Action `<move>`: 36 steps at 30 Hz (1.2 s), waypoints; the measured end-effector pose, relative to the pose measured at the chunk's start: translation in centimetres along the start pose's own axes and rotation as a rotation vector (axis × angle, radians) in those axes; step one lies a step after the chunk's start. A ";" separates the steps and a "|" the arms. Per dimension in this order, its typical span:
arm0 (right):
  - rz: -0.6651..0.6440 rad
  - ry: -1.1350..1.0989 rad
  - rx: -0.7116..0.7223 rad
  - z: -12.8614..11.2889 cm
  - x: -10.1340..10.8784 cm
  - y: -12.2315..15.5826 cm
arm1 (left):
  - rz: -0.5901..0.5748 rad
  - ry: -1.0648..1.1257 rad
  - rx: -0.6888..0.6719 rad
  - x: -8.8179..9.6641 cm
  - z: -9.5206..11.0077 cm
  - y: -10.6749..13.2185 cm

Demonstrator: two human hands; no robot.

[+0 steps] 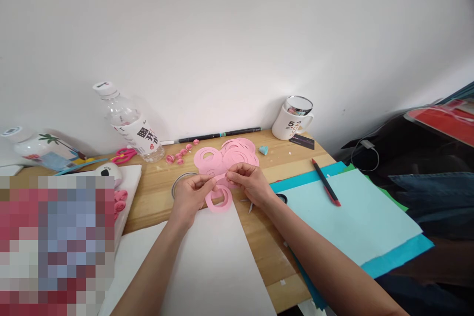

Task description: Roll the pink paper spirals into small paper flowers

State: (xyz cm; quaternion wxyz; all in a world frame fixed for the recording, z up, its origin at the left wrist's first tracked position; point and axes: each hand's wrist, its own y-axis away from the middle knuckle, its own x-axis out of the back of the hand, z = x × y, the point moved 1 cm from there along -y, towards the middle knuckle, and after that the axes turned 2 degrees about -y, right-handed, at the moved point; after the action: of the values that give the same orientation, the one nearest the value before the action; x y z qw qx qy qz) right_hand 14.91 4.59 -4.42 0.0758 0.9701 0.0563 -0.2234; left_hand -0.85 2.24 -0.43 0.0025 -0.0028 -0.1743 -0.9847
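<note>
Probably flimsy, best taken edgewise, a pink looping paper strip (227, 202) is pinched between the closed left grip (191, 194) and right grip (252, 183).

Left hand (188, 197) and right hand (250, 182) pinch a pink paper spiral (218, 208) above the wooden desk (292, 165). Cut pink paper spirals (240, 155) piled just behind. Small pink paper rolls (183, 152) left of pile, teal paper roll (263, 150) right. Back left: water bottle (128, 126), pink-handled scissors (124, 154). Back right: white mug (287, 123) by black card (302, 141). Red-and-black pen (326, 182) on pale blue sheet (348, 217). White paper (218, 256) in front. Lower left corner pixelated, unreadable.
</note>
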 end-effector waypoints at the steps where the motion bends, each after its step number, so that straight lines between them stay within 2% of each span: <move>1: 0.006 0.005 0.004 0.0 0.0 0.0 | -0.002 -0.001 0.000 0.0 0.0 0.0; 5: 0.040 0.003 0.012 0.0 0.1 0.0 | 0.012 -0.011 -0.007 0.1 -0.1 -0.1; 11: -0.017 0.000 -0.027 0.0 0.1 0.1 | 0.035 -0.031 -0.051 0.2 0.1 -0.1; 25: 0.038 0.036 0.027 0.0 0.1 0.0 | -0.008 0.003 -0.001 -0.1 0.2 0.1; 31: -0.014 -0.008 -0.001 0.2 0.1 0.0 | 0.035 -0.019 -0.027 0.3 -0.1 -0.3; 36: 0.003 0.015 -0.011 0.0 0.0 0.2 | -0.010 0.000 -0.004 0.0 0.1 0.0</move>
State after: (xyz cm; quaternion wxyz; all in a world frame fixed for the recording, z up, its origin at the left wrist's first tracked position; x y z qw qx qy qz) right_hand 14.91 4.43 -4.38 0.0810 0.9714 0.0568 -0.2157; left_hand -0.88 2.24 -0.29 -0.0025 -0.0019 -0.1721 -0.9851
